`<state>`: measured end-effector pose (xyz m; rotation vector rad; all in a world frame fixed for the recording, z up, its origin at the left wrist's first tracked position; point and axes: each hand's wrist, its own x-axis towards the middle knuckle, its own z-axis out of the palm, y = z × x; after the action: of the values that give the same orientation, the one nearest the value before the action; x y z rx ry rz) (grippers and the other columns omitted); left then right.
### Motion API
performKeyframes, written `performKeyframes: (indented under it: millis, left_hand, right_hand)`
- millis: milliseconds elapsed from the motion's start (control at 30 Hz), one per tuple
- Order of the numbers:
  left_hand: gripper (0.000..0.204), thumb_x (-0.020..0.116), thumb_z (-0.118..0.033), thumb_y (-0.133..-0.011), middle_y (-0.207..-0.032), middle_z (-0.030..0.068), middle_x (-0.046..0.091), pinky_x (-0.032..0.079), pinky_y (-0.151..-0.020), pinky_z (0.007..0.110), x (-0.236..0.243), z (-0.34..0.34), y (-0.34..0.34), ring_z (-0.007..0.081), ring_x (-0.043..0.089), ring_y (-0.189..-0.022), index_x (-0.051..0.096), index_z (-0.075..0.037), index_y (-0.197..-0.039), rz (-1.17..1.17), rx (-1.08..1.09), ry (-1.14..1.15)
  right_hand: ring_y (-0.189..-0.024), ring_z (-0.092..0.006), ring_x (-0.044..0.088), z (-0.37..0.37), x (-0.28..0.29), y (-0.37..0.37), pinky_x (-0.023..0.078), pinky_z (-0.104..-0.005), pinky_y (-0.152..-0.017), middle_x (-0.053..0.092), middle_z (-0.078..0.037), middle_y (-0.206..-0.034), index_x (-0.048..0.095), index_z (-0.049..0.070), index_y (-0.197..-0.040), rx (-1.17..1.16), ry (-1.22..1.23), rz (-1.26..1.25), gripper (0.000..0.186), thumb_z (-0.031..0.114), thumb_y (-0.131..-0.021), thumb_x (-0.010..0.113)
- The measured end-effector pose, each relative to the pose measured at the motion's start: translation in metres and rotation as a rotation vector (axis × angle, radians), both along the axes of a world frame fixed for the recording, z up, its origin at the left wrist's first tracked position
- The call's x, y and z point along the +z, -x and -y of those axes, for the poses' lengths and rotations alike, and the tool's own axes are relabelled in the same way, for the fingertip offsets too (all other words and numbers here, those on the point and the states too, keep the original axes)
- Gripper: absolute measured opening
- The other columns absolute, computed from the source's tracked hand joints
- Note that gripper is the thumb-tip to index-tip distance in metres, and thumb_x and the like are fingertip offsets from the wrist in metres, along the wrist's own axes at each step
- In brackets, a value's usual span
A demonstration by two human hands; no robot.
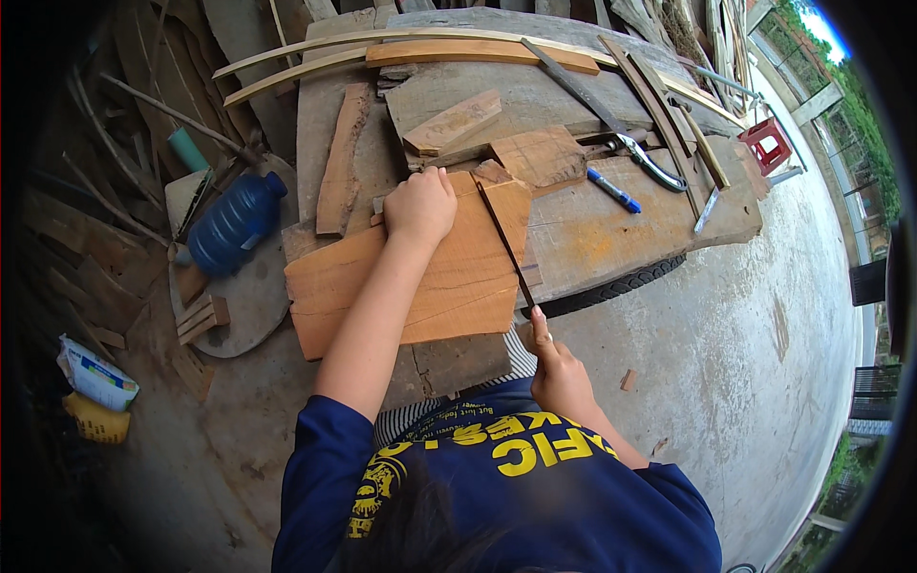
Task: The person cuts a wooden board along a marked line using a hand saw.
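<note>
A thick orange-brown wooden board (411, 286) with cracks along its face lies on the workbench, its near edge toward my body. My left hand (420, 205) is closed at the board's far edge, pressing on it with the fingers curled over. In my right hand (559, 372) is a handsaw (503, 234), its dark narrow blade seen nearly edge-on. The blade runs away from me across the board's right end, and the fist hides the handle. Just past the board's far right corner lies a smaller wood block (540, 158).
Farther back on the workbench (669, 210) lie another saw (650, 162), a blue marker (613, 191), wood offcuts (454, 122) and long strips (478, 53). A blue water jug (236, 224) stands at left. A tire (611, 291) shows under the bench; a red crate (766, 145) sits far right.
</note>
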<state>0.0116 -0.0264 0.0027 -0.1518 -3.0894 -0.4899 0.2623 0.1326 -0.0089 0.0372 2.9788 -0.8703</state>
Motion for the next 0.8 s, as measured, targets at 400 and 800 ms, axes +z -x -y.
performKeyframes:
  millis: [400, 800]
  left_hand:
    - [0.040, 0.034, -0.028, -0.100, -0.086, 0.0166, 0.069, 0.054, -0.072, 0.045, -0.004, 0.000, 0.001, 0.0329, 0.068, -0.080, 0.065, -0.005, -0.092, -0.036, -0.028, 0.008]
    - [0.041, 0.033, -0.029, -0.100, -0.086, 0.0172, 0.069, 0.054, -0.072, 0.046, 0.005, -0.004, 0.001, 0.0337, 0.068, -0.082, 0.065, -0.004, -0.091, -0.026, -0.011, -0.048]
  right_hand:
    - [-0.078, -0.0430, 0.063, 0.008, 0.019, 0.036, 0.051, -0.0476, -0.066, 0.062, -0.025, -0.088, 0.017, 0.022, -0.152, -0.031, 0.081, 0.091, 0.085, -0.007, -0.080, 0.051]
    - [-0.087, -0.0394, 0.066, -0.014, 0.015, -0.056, 0.053, -0.0416, -0.076, 0.065, -0.023, -0.103, 0.031, 0.025, -0.148, -0.144, 0.277, 0.155, 0.075, -0.007, -0.084, 0.051]
